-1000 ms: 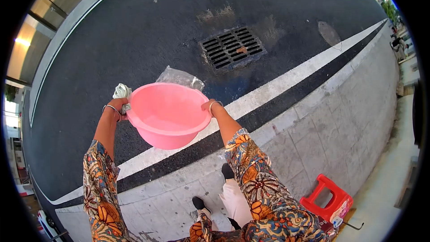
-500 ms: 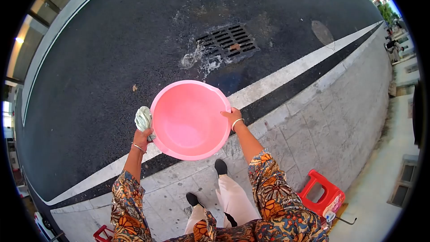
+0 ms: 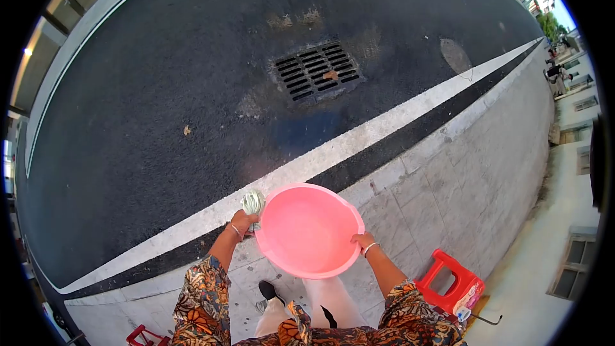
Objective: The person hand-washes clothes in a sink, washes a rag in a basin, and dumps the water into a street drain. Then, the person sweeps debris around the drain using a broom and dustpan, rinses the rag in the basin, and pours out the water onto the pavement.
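A pink basin (image 3: 310,230) is held out in front of the body, its inside facing up and no water visible in it. My left hand (image 3: 245,221) grips the basin's left rim and also clasps a pale, bunched cloth (image 3: 253,202) against it. On the right rim, my right hand (image 3: 363,241) is closed with the thumb over the edge. Beyond the basin, a metal drain grate (image 3: 317,72) lies in the dark road, with a brown leaf on it and damp asphalt around it.
A red plastic stool (image 3: 451,282) stands on the grey pavement (image 3: 480,173) at the right. Another red object (image 3: 146,336) is at the lower left. A white line (image 3: 359,143) runs along the road's edge. Distant people (image 3: 558,74) are at the far right.
The basin has come back from over the road towards my body, with both hands still on it. Water that splashed beside the grate half a second ago is gone, leaving wet marks.
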A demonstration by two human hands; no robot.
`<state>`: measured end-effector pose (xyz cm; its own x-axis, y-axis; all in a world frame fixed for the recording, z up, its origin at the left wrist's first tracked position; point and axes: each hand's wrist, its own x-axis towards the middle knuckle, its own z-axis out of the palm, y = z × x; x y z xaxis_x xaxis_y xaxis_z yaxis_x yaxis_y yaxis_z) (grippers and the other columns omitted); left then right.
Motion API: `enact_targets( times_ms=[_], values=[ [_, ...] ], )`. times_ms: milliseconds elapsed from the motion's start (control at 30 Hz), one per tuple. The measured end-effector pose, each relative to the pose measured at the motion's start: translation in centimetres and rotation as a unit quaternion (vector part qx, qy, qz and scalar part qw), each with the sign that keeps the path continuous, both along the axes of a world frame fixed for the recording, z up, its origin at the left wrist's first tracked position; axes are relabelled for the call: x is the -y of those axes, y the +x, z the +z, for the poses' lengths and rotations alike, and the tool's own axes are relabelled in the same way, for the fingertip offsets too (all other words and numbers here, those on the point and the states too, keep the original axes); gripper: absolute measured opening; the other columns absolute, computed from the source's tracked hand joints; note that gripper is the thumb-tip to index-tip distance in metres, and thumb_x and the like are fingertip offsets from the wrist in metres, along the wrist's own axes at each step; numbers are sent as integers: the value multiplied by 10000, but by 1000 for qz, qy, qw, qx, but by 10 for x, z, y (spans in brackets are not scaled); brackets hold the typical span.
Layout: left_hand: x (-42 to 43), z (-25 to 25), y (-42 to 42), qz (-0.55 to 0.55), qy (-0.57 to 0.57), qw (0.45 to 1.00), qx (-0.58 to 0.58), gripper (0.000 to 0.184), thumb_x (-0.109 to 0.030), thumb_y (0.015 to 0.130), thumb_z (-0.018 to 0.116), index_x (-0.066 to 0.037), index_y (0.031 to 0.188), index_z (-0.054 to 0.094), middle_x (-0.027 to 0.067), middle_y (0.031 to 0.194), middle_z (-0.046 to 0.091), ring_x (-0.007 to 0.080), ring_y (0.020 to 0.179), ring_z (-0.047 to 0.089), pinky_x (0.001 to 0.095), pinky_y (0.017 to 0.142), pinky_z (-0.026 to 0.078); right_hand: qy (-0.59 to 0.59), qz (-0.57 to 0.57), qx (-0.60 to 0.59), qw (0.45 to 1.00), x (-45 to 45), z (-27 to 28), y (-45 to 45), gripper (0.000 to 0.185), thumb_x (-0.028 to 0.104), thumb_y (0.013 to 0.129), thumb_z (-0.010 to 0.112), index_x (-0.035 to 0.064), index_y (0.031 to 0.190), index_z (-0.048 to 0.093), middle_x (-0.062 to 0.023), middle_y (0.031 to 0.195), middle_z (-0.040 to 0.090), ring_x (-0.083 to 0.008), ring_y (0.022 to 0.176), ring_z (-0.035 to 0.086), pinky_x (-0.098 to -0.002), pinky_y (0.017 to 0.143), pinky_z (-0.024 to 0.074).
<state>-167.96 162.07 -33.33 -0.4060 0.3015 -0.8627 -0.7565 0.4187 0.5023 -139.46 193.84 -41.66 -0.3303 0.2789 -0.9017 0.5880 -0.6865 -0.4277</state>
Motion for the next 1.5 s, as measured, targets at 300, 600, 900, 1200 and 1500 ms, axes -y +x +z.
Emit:
enact_targets(
  times_ms=[300,600,900,1200,1500],
  values=[
    [2,30,16,103,150,982,50,390,-46,734,552,23,1109,467,183,995,576,347,811,626,460,704,546,365,345,159,850,-208,113,-229,272,113,657,592,-78,848,621,-220,832,638,-318,789,639,-363,666,500],
    [200,26,170,303,-18,944,131,303,-24,712,558,46,1000,496,213,860,601,366,718,621,495,632,548,741,486,342,314,-212,306,-475,452,139,833,563,-101,1189,420,-273,1161,486,-397,921,595,-419,678,549],
    [316,69,314,498,-30,858,123,244,-49,745,536,60,959,488,227,821,590,373,695,609,515,636,541,822,349,280,354,-257,377,-469,636,454,886,418,-109,1176,351,-355,1012,535,-391,871,613,-453,681,530],
    [388,140,362,614,20,779,125,300,-49,738,547,36,1014,468,232,843,596,368,727,615,501,657,541,698,278,242,614,-227,319,-386,200,133,649,611,7,800,645,-210,826,640,-345,807,640,-407,616,507],
    [530,154,549,679,64,727,72,330,-135,742,573,-9,1030,471,205,838,623,248,565,597,419,570,550,482,522,9,704,245,202,-245,268,176,668,621,-24,844,592,-201,812,626,-312,753,636,-401,604,490]
  ],
)
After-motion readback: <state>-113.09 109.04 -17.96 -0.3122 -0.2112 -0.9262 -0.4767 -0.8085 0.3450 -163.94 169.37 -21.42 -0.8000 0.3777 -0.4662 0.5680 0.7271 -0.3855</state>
